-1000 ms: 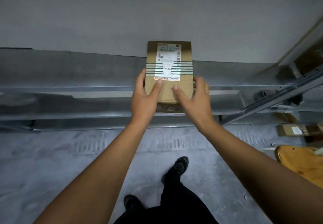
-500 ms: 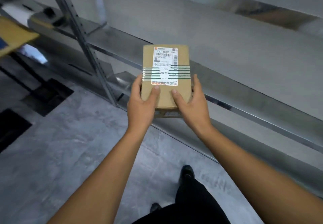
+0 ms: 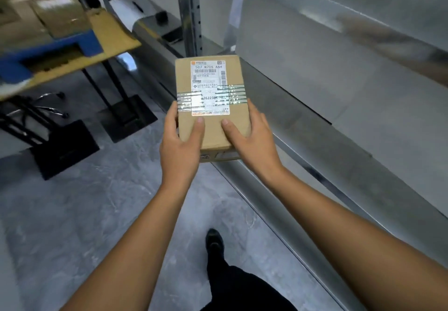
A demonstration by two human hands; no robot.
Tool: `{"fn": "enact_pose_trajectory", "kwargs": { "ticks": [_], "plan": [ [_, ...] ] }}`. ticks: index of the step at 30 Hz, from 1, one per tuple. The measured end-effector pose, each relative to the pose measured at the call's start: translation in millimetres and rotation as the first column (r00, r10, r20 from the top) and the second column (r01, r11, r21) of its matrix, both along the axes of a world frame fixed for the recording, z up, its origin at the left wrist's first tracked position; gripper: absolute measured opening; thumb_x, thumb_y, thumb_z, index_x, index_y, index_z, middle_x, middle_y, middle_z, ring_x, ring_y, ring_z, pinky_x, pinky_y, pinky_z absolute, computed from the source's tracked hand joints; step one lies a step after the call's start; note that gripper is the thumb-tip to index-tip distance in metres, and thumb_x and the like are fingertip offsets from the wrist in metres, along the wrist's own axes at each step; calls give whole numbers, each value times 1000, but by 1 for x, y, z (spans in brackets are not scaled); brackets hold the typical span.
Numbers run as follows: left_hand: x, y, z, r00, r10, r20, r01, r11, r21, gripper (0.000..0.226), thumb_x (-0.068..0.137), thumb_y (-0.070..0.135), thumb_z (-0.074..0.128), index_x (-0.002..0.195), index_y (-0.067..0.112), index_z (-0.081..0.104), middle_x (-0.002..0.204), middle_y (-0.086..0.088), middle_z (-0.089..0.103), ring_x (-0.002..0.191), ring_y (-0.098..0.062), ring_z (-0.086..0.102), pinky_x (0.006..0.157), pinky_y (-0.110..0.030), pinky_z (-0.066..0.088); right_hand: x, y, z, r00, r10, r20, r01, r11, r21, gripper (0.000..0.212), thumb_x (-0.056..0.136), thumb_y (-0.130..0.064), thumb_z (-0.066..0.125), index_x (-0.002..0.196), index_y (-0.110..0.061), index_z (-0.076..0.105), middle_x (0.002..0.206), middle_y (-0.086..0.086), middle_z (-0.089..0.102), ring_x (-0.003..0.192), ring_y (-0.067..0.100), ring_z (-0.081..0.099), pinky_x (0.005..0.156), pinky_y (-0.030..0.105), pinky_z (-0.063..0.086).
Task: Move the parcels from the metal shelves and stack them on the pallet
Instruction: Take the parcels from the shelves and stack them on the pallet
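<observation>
Head view: parcel [image 3: 211, 102] off the metal shelves [image 3: 315, 126], clasped by both hands' fingers [image 3: 197, 129], not yet on pallet [image 3: 48, 53].

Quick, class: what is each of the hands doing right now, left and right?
Left hand: closed on the cardboard parcel, thumb on top.
Right hand: closed on the same parcel from the other side, thumb on top.

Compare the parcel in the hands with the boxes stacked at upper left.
The held parcel is sharp, its white label facing up; the stacked boxes are blurred, no label legible. The parcel is gripped by the left hand and right hand; the boxes rest untouched. Both are brown cardboard.
</observation>
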State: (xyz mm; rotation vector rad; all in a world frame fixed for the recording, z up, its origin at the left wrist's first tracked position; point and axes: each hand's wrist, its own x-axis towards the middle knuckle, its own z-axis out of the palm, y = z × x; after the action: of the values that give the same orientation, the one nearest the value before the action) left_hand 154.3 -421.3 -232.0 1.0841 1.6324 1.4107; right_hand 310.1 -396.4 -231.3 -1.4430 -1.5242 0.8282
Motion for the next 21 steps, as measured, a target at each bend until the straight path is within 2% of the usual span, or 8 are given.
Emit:
{"fn": "enact_pose_trajectory", "kwargs": {
  "ticks": [3, 5, 7, 10, 14, 16, 19, 21],
  "plan": [
    [-21, 45, 12, 998, 55, -13, -55, 998, 0, 57, 99, 40, 67, 150, 45, 41, 113, 54, 54, 110, 21, 56, 95, -22, 48, -24, 54, 9, 998, 62, -29, -62, 998, -10, 61, 93, -52, 69, 148, -45, 44, 134, -11, 57, 125, 0, 49, 103, 25, 44],
    [-33, 75, 19, 995, 96, -15, -95, 995, 19, 58, 100, 38, 67, 151, 44, 41, 111, 56, 54, 109, 21, 57, 94, -20, 48, -37, 90, 14, 995, 96, -29, -96, 995, 0, 64, 92, -53, 69, 150, -45, 44, 133, -9, 57, 125, 2, 51, 104, 28, 45],
    [-45, 99, 24, 989, 145, -28, -144, 989, 39, 58, 99, 39, 68, 151, 42, 41, 118, 49, 57, 112, 19, 57, 97, -21, 50, -50, 124, 18, 990, 141, -28, -141, 990, 12, 62, 92, -53, 69, 148, -44, 46, 130, -8, 58, 119, -1, 53, 102, 28, 46],
    [-64, 128, 28, 975, 216, -46, -214, 975, 54, 64, 99, 43, 68, 156, 38, 39, 140, 27, 56, 123, 9, 56, 107, -30, 50, -72, 165, 21, 977, 212, -38, -211, 977, 23, 62, 91, -56, 68, 149, -43, 47, 132, -8, 58, 118, -4, 53, 105, 30, 47],
    [-86, 160, 33, 957, 278, -76, -274, 960, 65, 62, 100, 40, 67, 156, 38, 40, 134, 29, 56, 121, 12, 55, 105, -25, 50, -98, 203, 23, 961, 269, -64, -267, 963, 36, 60, 93, -59, 66, 149, -46, 47, 131, -12, 57, 127, 4, 52, 109, 35, 47],
    [-97, 175, 34, 951, 300, -80, -296, 953, 61, 63, 100, 40, 66, 157, 37, 39, 140, 24, 56, 125, 7, 55, 107, -28, 49, -111, 222, 23, 951, 299, -76, -296, 954, 41, 58, 93, -57, 66, 147, -47, 48, 130, -12, 57, 126, 4, 54, 108, 35, 48],
    [-117, 198, 32, 938, 335, -88, -331, 942, 55, 64, 100, 40, 65, 158, 37, 37, 147, 18, 54, 130, 0, 54, 110, -34, 49, -134, 252, 25, 937, 343, -65, -342, 939, 31, 58, 94, -56, 67, 148, -47, 48, 131, -10, 58, 120, -1, 54, 101, 28, 48],
    [-132, 214, 31, 930, 356, -93, -352, 935, 49, 62, 101, 40, 65, 157, 38, 38, 144, 20, 55, 127, 3, 55, 107, -30, 49, -150, 271, 26, 928, 368, -66, -368, 930, 17, 58, 94, -54, 67, 148, -46, 47, 131, -9, 57, 119, -3, 54, 98, 23, 46]
  ]
}}
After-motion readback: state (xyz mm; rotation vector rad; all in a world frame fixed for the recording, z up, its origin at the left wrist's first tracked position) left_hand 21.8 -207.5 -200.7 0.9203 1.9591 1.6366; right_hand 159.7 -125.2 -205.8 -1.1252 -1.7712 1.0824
